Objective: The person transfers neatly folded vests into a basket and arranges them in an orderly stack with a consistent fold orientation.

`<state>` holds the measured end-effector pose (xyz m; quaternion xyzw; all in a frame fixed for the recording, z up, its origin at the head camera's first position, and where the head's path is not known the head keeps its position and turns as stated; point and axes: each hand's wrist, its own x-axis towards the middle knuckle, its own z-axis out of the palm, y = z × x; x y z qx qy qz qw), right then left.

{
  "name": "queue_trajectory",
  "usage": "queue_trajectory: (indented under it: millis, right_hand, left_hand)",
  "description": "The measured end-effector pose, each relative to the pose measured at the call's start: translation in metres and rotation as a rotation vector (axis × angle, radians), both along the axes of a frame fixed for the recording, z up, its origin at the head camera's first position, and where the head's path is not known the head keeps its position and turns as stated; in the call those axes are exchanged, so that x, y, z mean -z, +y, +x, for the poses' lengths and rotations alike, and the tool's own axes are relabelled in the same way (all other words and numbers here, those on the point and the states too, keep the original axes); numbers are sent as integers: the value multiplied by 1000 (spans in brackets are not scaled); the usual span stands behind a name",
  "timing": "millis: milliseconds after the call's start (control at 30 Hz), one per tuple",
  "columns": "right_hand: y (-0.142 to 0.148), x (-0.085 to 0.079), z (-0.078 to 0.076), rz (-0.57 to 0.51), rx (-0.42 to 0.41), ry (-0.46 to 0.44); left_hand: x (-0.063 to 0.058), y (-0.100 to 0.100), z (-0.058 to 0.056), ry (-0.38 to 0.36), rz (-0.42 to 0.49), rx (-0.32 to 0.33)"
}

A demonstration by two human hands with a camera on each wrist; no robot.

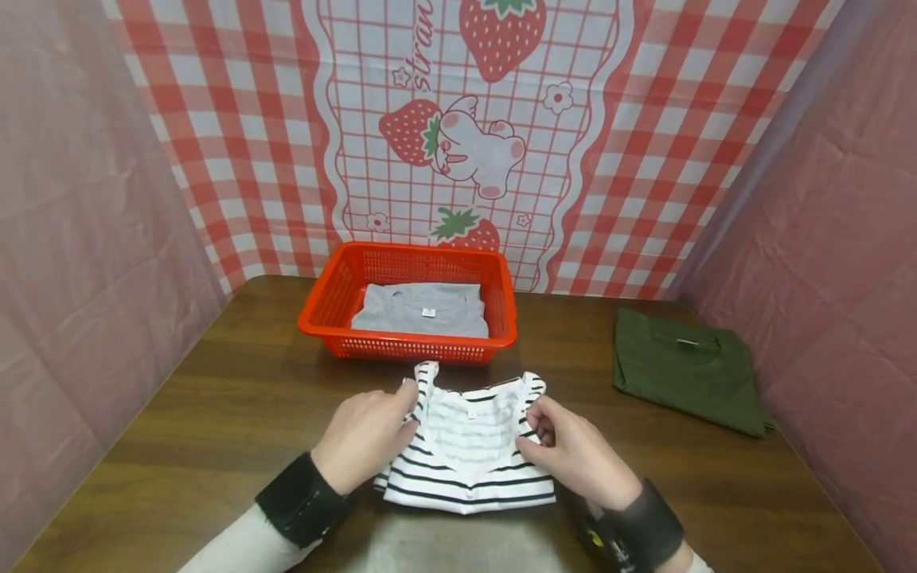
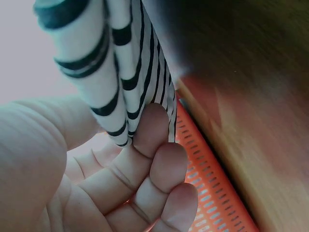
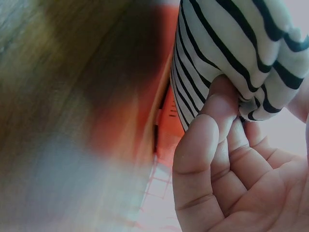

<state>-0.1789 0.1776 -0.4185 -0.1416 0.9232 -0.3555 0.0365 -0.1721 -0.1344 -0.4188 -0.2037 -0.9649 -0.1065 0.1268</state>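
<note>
A white shirt with black stripes (image 1: 469,481), folded into a compact shape, is held up in front of the basket, its neckline facing me. My left hand (image 1: 368,438) pinches its left side near the shoulder. On the opposite side my right hand (image 1: 573,450) pinches the other edge. In the left wrist view the striped cloth (image 2: 87,63) runs between thumb and fingers (image 2: 152,128). The right wrist view has the bunched striped fabric (image 3: 231,43) gripped by the fingertips (image 3: 224,96).
Behind the shirt stands a red plastic basket (image 1: 411,348) with a folded grey shirt (image 1: 423,310) inside. A folded dark green shirt (image 1: 680,362) lies at the right of the wooden table (image 1: 236,382). Pink curtains (image 1: 93,199) flank both sides; a checked cloth (image 1: 251,119) hangs behind.
</note>
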Motion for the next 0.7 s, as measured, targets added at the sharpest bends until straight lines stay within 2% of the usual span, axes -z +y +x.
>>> queue_trajectory:
  millis: [233, 700]
  right_hand:
    - [5, -5, 4, -32, -36, 60]
    - [11, -12, 6, -57, -41, 43]
  left_hand:
    - [-6, 2, 4, 6, 3, -1]
    - [-14, 4, 6, 9, 11, 6]
